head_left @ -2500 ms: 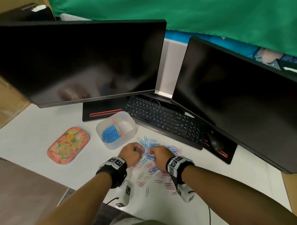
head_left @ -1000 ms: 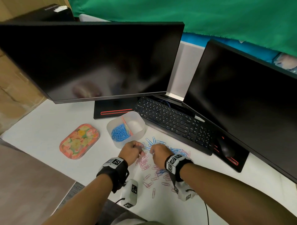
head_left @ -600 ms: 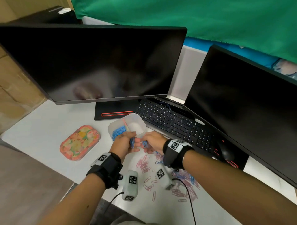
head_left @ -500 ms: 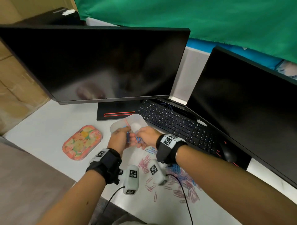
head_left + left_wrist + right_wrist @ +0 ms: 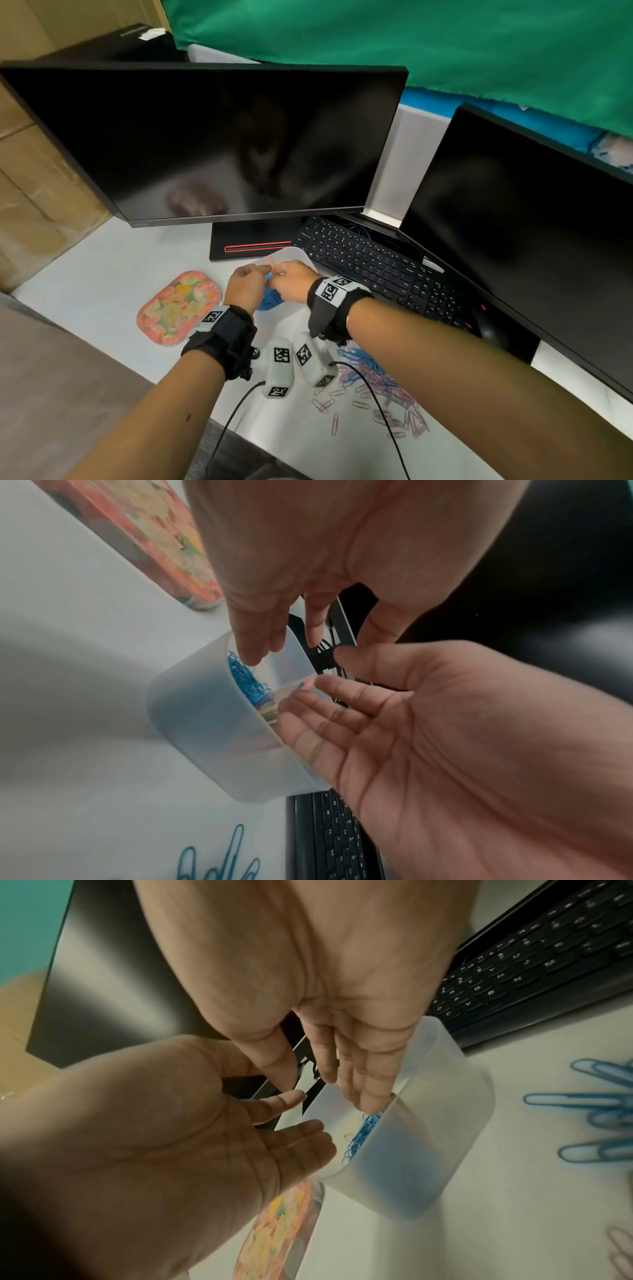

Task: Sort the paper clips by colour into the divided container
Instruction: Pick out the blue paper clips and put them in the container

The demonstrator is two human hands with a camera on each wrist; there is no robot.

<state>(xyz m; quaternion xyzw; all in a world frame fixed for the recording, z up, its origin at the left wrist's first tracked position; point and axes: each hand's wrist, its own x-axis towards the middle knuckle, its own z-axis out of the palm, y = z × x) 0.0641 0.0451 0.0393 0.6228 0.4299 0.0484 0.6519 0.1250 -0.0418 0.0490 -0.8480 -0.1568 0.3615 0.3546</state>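
Note:
The translucent white divided container (image 5: 297,252) stands in front of the keyboard, with a heap of blue paper clips (image 5: 271,300) in its left compartment. Both hands hover over it. My left hand (image 5: 246,281) has straight fingers pointing down at the rim (image 5: 315,639) and holds nothing. My right hand (image 5: 295,279) is open too, its fingertips (image 5: 366,1102) just above the blue clips (image 5: 363,1129). The wrist views show the container wall (image 5: 205,723) (image 5: 411,1164) close up. Loose blue and pink clips (image 5: 373,383) lie on the white table under my right forearm.
A floral tray (image 5: 178,308) lies left of the container. A black keyboard (image 5: 370,267) and a mouse (image 5: 486,329) sit behind and to the right. Two dark monitors rise at the back, one on a red-striped base (image 5: 253,245). The table edge is near my elbows.
Both hands left the loose pile, carried blue clips up and left to the container, and now spread open over its blue compartment with nothing in them.

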